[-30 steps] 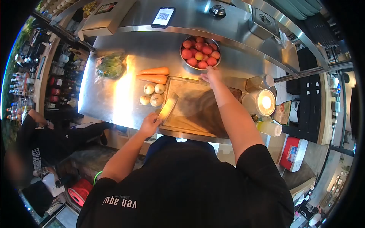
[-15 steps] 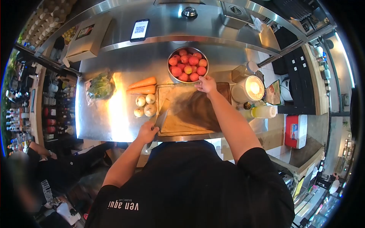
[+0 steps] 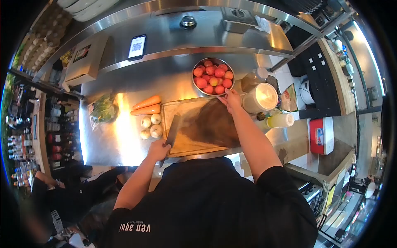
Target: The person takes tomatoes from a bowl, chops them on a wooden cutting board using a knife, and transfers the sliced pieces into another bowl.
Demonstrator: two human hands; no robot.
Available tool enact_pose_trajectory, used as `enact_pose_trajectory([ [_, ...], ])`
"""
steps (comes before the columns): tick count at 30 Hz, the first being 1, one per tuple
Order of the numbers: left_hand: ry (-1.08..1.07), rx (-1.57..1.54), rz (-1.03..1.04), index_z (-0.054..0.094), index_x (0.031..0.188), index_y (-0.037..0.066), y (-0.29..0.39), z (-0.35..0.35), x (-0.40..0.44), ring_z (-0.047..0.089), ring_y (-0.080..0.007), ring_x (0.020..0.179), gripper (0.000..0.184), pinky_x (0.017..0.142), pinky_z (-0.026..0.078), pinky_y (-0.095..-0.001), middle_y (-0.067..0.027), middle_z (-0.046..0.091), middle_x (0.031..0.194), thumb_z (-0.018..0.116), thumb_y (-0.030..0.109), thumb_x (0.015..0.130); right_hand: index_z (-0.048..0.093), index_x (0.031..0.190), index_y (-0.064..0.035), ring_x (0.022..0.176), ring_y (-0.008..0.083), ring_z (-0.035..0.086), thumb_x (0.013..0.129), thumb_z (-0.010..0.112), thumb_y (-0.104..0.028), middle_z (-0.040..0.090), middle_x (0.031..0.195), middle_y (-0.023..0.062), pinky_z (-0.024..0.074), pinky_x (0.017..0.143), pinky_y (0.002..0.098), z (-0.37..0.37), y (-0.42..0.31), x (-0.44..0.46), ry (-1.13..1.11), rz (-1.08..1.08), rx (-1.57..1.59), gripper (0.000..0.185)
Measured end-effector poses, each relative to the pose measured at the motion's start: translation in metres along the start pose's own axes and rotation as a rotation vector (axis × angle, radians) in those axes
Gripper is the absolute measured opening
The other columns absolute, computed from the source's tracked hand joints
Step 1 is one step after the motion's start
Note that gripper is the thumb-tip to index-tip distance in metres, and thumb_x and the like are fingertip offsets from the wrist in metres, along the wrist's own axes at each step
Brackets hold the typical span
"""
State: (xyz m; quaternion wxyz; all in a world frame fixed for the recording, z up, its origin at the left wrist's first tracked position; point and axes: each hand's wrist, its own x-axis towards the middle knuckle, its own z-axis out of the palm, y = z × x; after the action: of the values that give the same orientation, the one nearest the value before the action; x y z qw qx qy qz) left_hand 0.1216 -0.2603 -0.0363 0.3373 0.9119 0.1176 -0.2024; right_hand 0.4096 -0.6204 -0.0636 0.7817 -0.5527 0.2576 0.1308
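My left hand (image 3: 158, 150) is closed around a kitchen knife (image 3: 173, 129), whose broad blade points away from me over the left side of a wooden cutting board (image 3: 186, 142). My right hand (image 3: 231, 101) pinches the near right rim of a round metal bowl (image 3: 194, 84) full of red tomatoes (image 3: 209, 70). That bowl stands just beyond the board's far edge. Left of the board lie two carrots (image 3: 146, 105) and several peeled onions (image 3: 156, 131).
Bagged leafy greens (image 3: 104, 108) lie at the counter's left. Right of the board stand a large white-topped tub (image 3: 264, 97), a bottle of yellowish liquid (image 3: 280, 120) and a jar (image 3: 251, 81). A raised steel shelf holds a phone (image 3: 137, 47). Another person (image 3: 62, 196) is at the lower left.
My right hand has shifted the bowl of tomatoes to the right along the counter. The knife stays in my left hand over the board. The camera view has tilted and shifted slightly.
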Motion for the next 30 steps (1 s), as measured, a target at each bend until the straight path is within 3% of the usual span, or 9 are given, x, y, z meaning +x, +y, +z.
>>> enact_pose_trajectory([
  [8,-0.031,0.006,-0.116,0.076,0.100,0.001,0.004,0.001,0.000,0.078,-0.0400,0.096,0.033,0.087,0.060,-0.0496,-0.0215,0.078,0.094,0.077,0.034,0.096,0.053,0.101,-0.0110,0.083,0.0263,0.077,0.113,0.068,-0.032,0.058,0.088,0.0035,0.0694,0.073,0.0418,-0.023,-0.022,-0.015,0.089,0.006,-0.110,0.028],
  [10,-0.033,-0.014,-0.137,0.075,0.099,0.001,0.004,0.004,0.001,0.078,-0.0396,0.096,0.033,0.087,0.060,-0.0492,-0.0210,0.079,0.094,0.076,0.034,0.096,0.058,0.111,-0.0095,0.083,0.0313,0.079,0.109,0.073,-0.034,0.068,0.098,0.0087,0.0650,0.068,0.0467,-0.017,-0.045,-0.037,-0.009,0.185,-0.686,0.029],
  [11,-0.032,-0.036,-0.155,0.075,0.099,0.001,0.003,0.004,0.002,0.079,-0.0392,0.095,0.033,0.087,0.061,-0.0487,-0.0206,0.080,0.094,0.076,0.034,0.096,0.058,0.111,-0.0095,0.083,0.0313,0.079,0.109,0.073,-0.034,0.068,0.098,0.0087,0.0650,0.068,0.0467,-0.016,-0.042,-0.037,-0.015,0.184,-0.682,0.029],
  [13,-0.028,-0.012,-0.160,0.075,0.099,0.001,0.006,0.003,0.004,0.079,-0.0394,0.096,0.033,0.087,0.061,-0.0487,-0.0204,0.080,0.095,0.076,0.033,0.095,0.061,0.121,-0.0092,0.103,0.0360,0.079,0.103,0.076,-0.031,0.073,0.123,0.0131,0.0632,0.078,0.0520,-0.012,-0.039,-0.041,0.048,-0.643,-1.326,0.032],
  [14,-0.032,0.010,-0.162,0.074,0.099,0.001,0.006,0.003,0.002,0.079,-0.0395,0.096,0.032,0.087,0.061,-0.0486,-0.0203,0.080,0.095,0.076,0.033,0.095,0.061,0.121,-0.0092,0.103,0.0360,0.079,0.103,0.076,-0.031,0.073,0.123,0.0131,0.0632,0.078,0.0520,-0.011,-0.042,-0.039,0.043,-0.638,-1.326,0.032],
  [16,-0.026,-0.002,-0.147,0.074,0.099,0.001,0.001,0.006,0.004,0.079,-0.0396,0.096,0.033,0.087,0.061,-0.0485,-0.0203,0.080,0.095,0.075,0.033,0.094,0.066,0.137,-0.0084,0.128,0.0355,0.071,0.105,0.064,-0.023,0.069,0.144,0.0168,0.0591,0.099,0.0523,0.012,-0.079,-0.054,0.104,-0.825,-1.646,0.035],
  [20,-0.035,-0.019,-0.117,0.074,0.099,0.001,0.003,0.002,0.003,0.078,-0.0403,0.095,0.034,0.087,0.060,-0.0486,-0.0205,0.080,0.095,0.073,0.035,0.094,0.066,0.147,-0.0093,0.135,0.0380,0.064,0.112,0.049,-0.024,0.061,0.152,0.0135,0.0560,0.107,0.0533,0.020,-0.080,-0.012,0.073,-0.629,-1.986,0.042],
  [24,-0.060,-0.009,-0.130,0.074,0.105,0.000,-0.002,0.002,0.002,0.078,-0.0394,0.103,0.040,0.091,0.060,-0.0480,-0.0236,0.079,0.104,0.075,0.039,0.095,0.071,0.137,-0.0034,0.139,0.0420,0.064,0.111,0.052,-0.020,0.058,0.154,0.0189,0.0596,0.108,0.0534,0.030,-0.083,0.006,0.063,-0.506,-2.063,0.036],
  [30,-0.022,-0.078,-0.106,0.074,0.105,0.001,-0.014,0.008,0.004,0.077,-0.0426,0.105,0.039,0.093,0.060,-0.0501,-0.0225,0.080,0.105,0.073,0.039,0.094,0.067,0.138,0.0012,0.134,0.0458,0.066,0.111,0.052,-0.019,0.060,0.152,0.0243,0.0586,0.110,0.0544,0.027,-0.088,0.011,0.076,-0.554,-1.911,0.037],
])
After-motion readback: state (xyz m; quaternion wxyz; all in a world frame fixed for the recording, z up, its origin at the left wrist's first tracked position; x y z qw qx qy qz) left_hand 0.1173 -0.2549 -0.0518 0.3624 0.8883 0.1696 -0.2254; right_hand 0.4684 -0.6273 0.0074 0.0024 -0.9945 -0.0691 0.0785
